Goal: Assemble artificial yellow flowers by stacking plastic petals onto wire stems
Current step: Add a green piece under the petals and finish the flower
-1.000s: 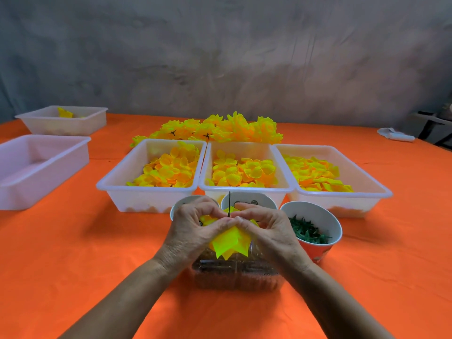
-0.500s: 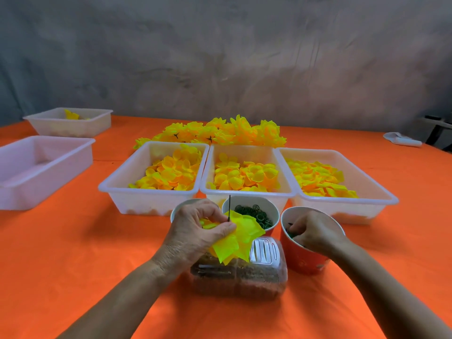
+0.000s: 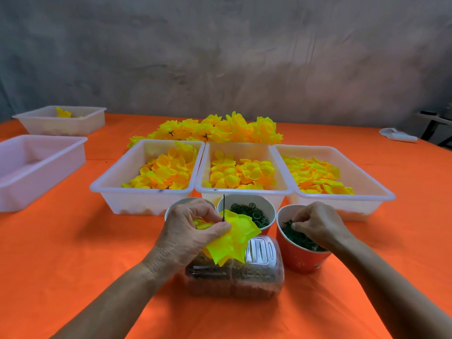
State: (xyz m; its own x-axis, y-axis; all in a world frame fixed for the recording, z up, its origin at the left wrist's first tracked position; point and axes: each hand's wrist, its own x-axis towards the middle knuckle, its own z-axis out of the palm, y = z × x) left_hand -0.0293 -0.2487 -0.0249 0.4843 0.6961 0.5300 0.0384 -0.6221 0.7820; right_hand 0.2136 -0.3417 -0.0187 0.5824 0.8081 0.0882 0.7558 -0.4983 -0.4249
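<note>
An orange tablecloth (image 3: 73, 265) covers the whole work surface in front of us, with a mottled grey wall (image 3: 220, 57) behind it. Nearest to us lies a clear plastic container (image 3: 256, 272) on its side, filled with brownish material we cannot identify. Just above it our left hand (image 3: 193, 231) pinches a half-built yellow flower (image 3: 232, 236), thumb and fingers curled round the stacked petals, and the thin dark wire stem (image 3: 224, 207) pokes straight up out of them. To the right, our right hand (image 3: 318, 223) reaches into a red paper cup (image 3: 300, 255) of dark green pieces, its fingertips closed together on one small green piece (image 3: 287, 222) at the cup's rim (what the piece is, we cannot tell). Between the two hands stands a white cup (image 3: 247, 201) holding small dark green rings, and a third cup is mostly hidden behind the left hand. Beyond the cups sit three white plastic trays side by side, the left tray (image 3: 107, 189), the middle tray (image 3: 244, 190) and the right tray (image 3: 342, 195), each holding loose yellow petals. Behind them rests a heap of finished yellow flowers (image 3: 220, 129). Far left, two more white trays (image 3: 36, 162) stand well apart from the rest, and the farther one holds a few yellow petals.
</note>
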